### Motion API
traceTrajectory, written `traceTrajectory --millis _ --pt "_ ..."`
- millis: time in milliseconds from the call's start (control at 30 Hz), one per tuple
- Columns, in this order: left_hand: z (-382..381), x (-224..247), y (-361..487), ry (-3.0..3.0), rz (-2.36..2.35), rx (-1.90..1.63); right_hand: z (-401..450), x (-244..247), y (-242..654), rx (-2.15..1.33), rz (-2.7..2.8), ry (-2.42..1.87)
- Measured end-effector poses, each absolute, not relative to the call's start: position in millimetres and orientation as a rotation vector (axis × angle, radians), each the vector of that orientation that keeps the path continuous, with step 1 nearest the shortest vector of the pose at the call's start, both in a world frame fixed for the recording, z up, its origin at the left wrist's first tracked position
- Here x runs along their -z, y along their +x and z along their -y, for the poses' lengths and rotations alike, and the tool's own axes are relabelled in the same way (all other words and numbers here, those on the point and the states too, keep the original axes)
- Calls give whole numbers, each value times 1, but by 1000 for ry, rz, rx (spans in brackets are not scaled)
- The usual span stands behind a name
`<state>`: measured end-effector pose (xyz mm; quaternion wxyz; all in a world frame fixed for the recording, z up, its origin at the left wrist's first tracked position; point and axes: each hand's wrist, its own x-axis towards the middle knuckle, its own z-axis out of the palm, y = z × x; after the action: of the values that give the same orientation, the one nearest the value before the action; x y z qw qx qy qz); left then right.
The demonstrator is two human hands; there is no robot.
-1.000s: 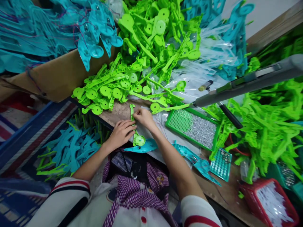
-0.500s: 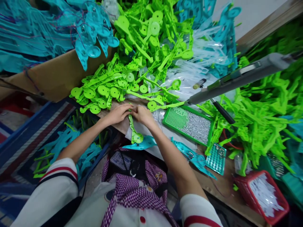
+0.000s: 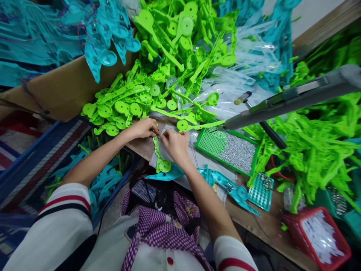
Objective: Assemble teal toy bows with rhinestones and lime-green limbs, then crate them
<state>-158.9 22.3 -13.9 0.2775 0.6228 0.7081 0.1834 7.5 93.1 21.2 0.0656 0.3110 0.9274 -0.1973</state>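
A long green plastic part (image 3: 158, 152) with a round disc end lies on the pale sheet at the front of the bench, its disc towards me. The fingers of my left hand (image 3: 145, 128) are closed round its far end. My right hand (image 3: 175, 143) is just to the right, thumb and finger pinched together close to that end. Whatever sits between those fingertips is too small to make out. In front of the disc lies a teal plastic part (image 3: 166, 174); another teal part (image 3: 222, 180) extends to the right, beyond my right forearm.
Green parts (image 3: 121, 107) pile up behind my hands. A green tray (image 3: 255, 160) of small metal pieces stands to the right, under a hanging grey power screwdriver (image 3: 254, 116). Further right are a teal tray (image 3: 261, 194) and a red bin (image 3: 324, 248) of white pieces. A cardboard box (image 3: 67, 92) borders the left.
My hands have drawn slightly apart at the green part's far end. My right hand has shifted a little right and its fingers have lifted off the part. The view has moved slightly.
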Motion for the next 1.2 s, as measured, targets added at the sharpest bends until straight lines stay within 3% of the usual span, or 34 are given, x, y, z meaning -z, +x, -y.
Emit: traceTrajectory --millis 233,467,767,1200 --pt "-26 16 -167 1681 -1851 -507 -58 -10 9 364 -2876 431" --pt "-26 11 -168 1680 -1804 -463 -59 -20 11 293 -2792 338" --pt "-24 12 -160 1734 -1876 -455 -92 -25 45 653 -2637 869" --pt "-20 12 -159 1713 -1859 -475 -98 -2 48 1339 -2644 1056"
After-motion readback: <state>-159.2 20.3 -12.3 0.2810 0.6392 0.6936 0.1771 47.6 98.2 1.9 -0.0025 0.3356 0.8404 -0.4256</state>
